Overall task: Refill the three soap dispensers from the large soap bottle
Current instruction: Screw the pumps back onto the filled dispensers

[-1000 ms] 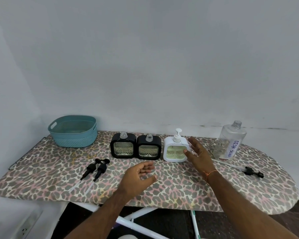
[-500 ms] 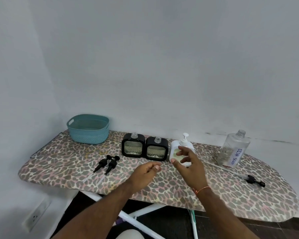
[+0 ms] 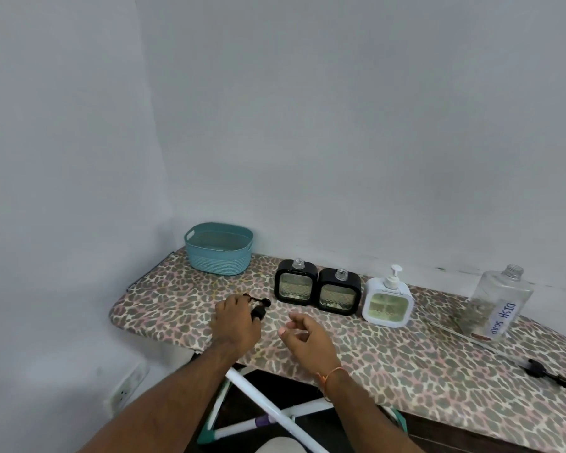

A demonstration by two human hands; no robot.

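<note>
Reaching down near the left end of the desk, the left hand has its fingers curled over a black pump head lying on the leopard-print cover; whether it truly grips the pump or only rests on it cannot be told, since the fingers hide the contact. The right hand hovers just beside it above the front edge, fingers loosely bent and holding nothing.

Along the back edge stand two black dispensers, touching each other, necks uncapped, and just right of them a white dispenser with its pump fitted. The large soap bottle, uncapped, stands toward the right end, and its long black pump lies near the front right edge. A teal basket sits in the back left corner.
</note>
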